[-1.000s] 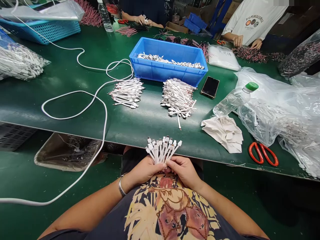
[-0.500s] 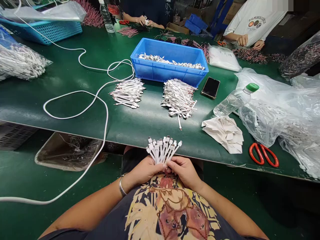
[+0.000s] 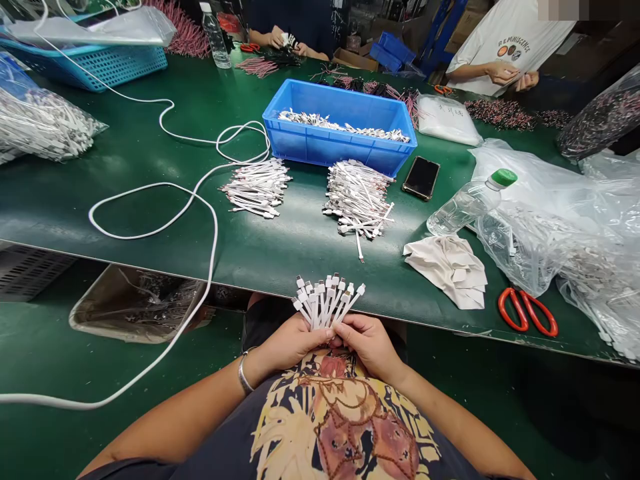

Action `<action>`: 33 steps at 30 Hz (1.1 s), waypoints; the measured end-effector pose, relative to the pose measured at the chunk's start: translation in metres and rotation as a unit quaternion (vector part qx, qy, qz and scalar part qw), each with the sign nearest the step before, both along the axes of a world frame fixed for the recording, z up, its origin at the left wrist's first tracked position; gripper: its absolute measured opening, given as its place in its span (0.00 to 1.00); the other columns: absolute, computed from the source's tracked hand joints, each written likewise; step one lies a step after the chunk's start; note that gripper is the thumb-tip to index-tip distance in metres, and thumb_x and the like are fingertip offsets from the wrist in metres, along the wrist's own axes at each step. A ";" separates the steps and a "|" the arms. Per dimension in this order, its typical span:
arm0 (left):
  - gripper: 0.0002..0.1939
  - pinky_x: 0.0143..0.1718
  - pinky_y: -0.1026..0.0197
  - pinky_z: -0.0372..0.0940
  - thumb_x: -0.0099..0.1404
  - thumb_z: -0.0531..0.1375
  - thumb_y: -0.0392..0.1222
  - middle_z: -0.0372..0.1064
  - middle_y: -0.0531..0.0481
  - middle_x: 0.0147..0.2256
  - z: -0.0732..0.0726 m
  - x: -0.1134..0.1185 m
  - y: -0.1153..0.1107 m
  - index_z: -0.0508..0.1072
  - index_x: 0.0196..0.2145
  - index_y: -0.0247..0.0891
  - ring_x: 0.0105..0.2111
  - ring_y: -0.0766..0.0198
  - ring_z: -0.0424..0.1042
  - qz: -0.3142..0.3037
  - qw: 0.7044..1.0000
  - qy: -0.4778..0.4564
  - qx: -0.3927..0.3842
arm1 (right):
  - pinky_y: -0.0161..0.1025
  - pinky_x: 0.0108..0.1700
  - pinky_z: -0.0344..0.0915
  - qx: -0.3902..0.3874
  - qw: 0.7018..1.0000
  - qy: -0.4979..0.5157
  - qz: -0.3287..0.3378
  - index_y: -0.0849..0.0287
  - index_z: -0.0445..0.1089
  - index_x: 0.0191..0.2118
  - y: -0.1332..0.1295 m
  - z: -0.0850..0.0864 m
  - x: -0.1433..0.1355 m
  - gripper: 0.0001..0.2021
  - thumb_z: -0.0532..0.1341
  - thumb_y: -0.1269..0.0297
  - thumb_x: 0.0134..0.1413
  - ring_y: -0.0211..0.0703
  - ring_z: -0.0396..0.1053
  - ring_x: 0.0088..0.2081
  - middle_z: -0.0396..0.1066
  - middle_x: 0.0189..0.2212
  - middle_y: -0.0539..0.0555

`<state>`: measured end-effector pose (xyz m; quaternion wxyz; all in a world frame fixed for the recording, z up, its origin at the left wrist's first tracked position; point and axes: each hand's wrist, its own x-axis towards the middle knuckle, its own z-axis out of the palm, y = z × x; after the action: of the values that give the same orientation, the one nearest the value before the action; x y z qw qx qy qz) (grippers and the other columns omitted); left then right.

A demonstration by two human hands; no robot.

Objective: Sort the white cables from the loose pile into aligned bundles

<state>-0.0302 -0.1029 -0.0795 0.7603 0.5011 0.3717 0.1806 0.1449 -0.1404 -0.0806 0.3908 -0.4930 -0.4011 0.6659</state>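
Observation:
A fanned bundle of short white cables [image 3: 327, 300] with plugs pointing away from me is held over my lap, by the table's front edge. My left hand [image 3: 295, 341] is closed on its lower left side, and my right hand [image 3: 367, 343] pinches the lower right side. The fingertips nearly meet, and the cables' lower ends are mostly hidden. Beyond them on the green table [image 3: 295, 260] lie two piles of similar cables, a smaller left pile [image 3: 257, 187] and a larger right pile [image 3: 359, 199]. Behind the piles a blue bin [image 3: 335, 143] holds more white pieces.
A long white cord [image 3: 215, 233] loops across the left side. To the right are a phone [image 3: 421, 177], a clear bottle [image 3: 463, 205], a cloth [image 3: 450, 270], red-handled scissors [image 3: 527, 312] and plastic bags [image 3: 590, 247]. Two people's hands work across the table.
My hands and the bundle have hardly moved. Across the table, the hands of the person at the right have risen and hold something thin; the other person's hands have shifted slightly.

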 end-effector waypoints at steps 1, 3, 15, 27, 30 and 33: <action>0.11 0.45 0.60 0.62 0.59 0.58 0.44 0.73 0.48 0.35 0.000 0.000 0.000 0.75 0.32 0.33 0.37 0.62 0.70 0.000 1.000 0.001 -0.001 | 0.29 0.29 0.58 0.002 1.000 0.002 0.000 0.62 0.74 0.30 0.000 0.000 0.000 0.12 0.60 0.59 0.54 0.32 0.61 0.25 0.69 0.22 0.50; 0.11 0.44 0.60 0.62 0.59 0.58 0.45 0.73 0.48 0.35 -0.001 -0.001 0.000 0.75 0.32 0.33 0.37 0.62 0.70 0.001 1.000 0.002 -0.002 | 0.29 0.28 0.57 0.004 1.000 0.005 0.000 0.63 0.74 0.30 0.000 -0.001 0.000 0.11 0.61 0.59 0.53 0.32 0.61 0.25 0.69 0.22 0.50; 0.14 0.44 0.61 0.62 0.59 0.58 0.48 0.73 0.47 0.35 0.004 0.001 -0.001 0.76 0.31 0.33 0.37 0.61 0.70 0.002 0.999 0.034 0.040 | 0.32 0.30 0.59 0.001 1.000 0.017 -0.003 0.62 0.75 0.35 -0.001 -0.003 -0.001 0.11 0.61 0.59 0.53 0.34 0.62 0.26 0.68 0.23 0.51; 0.17 0.36 0.63 0.63 0.59 0.58 0.50 0.73 0.46 0.29 0.055 -0.024 0.035 0.76 0.32 0.32 0.30 0.65 0.68 -0.091 0.994 0.028 0.047 | 0.31 0.27 0.58 0.058 0.998 0.012 0.031 0.58 0.72 0.46 -0.005 -0.008 0.009 0.17 0.60 0.55 0.53 0.32 0.58 0.22 0.66 0.22 0.49; 0.17 0.39 0.61 0.63 0.59 0.58 0.51 0.74 0.46 0.32 0.083 -0.045 0.082 0.77 0.32 0.34 0.33 0.62 0.70 -0.088 0.971 0.146 0.168 | 0.32 0.28 0.59 0.047 0.998 -0.002 0.032 0.59 0.72 0.47 -0.008 -0.012 0.010 0.19 0.59 0.53 0.53 0.32 0.58 0.22 0.65 0.21 0.49; 0.17 0.41 0.61 0.62 0.59 0.57 0.51 0.75 0.47 0.31 0.103 -0.070 0.139 0.77 0.29 0.34 0.34 0.61 0.70 -0.018 0.897 0.307 0.318 | 0.33 0.28 0.60 0.046 0.998 -0.011 0.031 0.59 0.72 0.45 -0.009 -0.007 0.009 0.19 0.59 0.52 0.52 0.33 0.60 0.22 0.65 0.21 0.49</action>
<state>-0.1007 0.0357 0.0235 0.4115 0.7533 0.5005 0.1130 0.1538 -0.1499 -0.0878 0.3876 -0.4690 -0.4503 0.6534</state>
